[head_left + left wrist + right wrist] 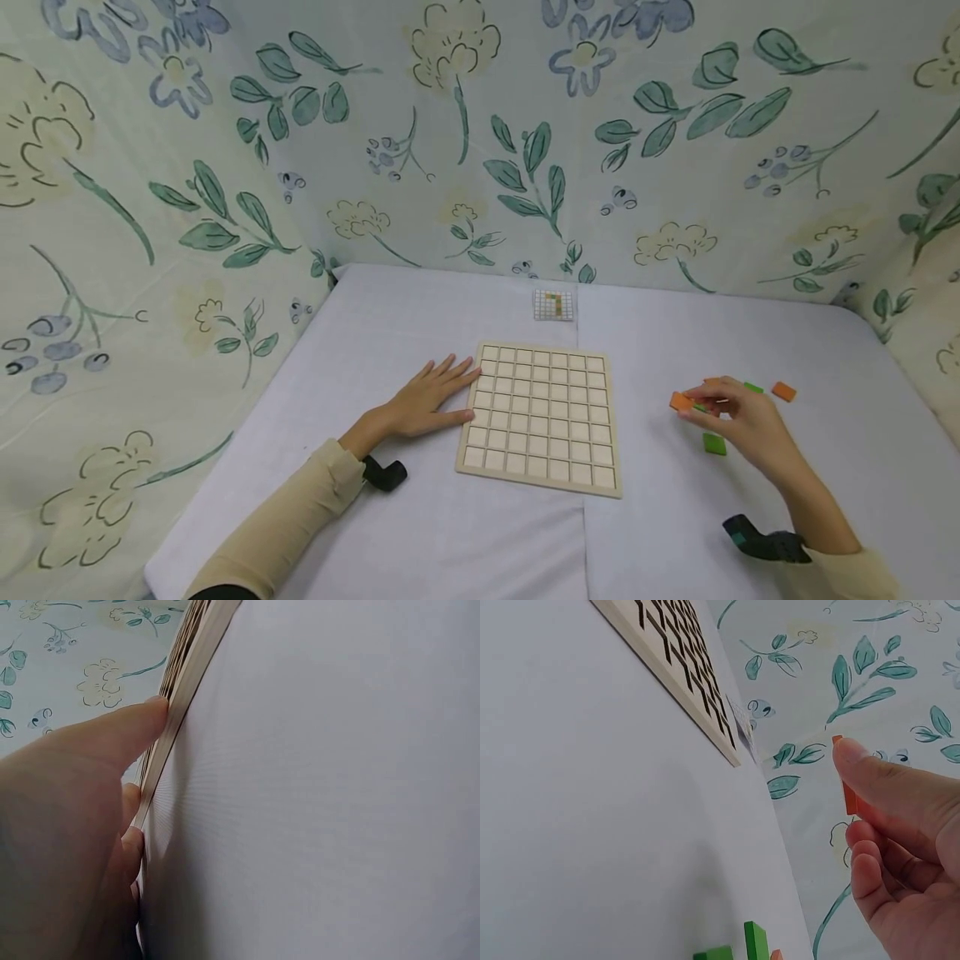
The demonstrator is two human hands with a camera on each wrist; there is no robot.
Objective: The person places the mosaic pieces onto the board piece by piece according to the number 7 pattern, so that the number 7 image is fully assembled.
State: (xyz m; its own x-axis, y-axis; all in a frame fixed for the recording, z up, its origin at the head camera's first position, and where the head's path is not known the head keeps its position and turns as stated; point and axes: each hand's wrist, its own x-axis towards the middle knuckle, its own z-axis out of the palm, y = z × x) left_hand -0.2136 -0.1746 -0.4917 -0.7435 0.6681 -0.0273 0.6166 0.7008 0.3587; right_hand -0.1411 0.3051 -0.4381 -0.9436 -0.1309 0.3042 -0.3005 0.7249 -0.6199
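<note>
A square wooden grid board (538, 482) lies flat on the white-covered table, its cells bare. My left hand (427, 404) rests at the board's left edge with fingers spread, and in the left wrist view the thumb (139, 724) touches the rim. Right of the board, my right hand (753, 423) pinches a small orange square tile (680, 402) between thumb and fingers. The right wrist view shows that tile (848, 791) edge-on, held above the tabletop. Close by lie a green tile (715, 444) and another orange tile (784, 391); more tiles are partly hidden behind the right hand.
Beyond the board lies a small card (553, 305) printed with a grid and some coloured squares. A floral curtain (465, 183) hangs behind the table (405, 308) and along its left side.
</note>
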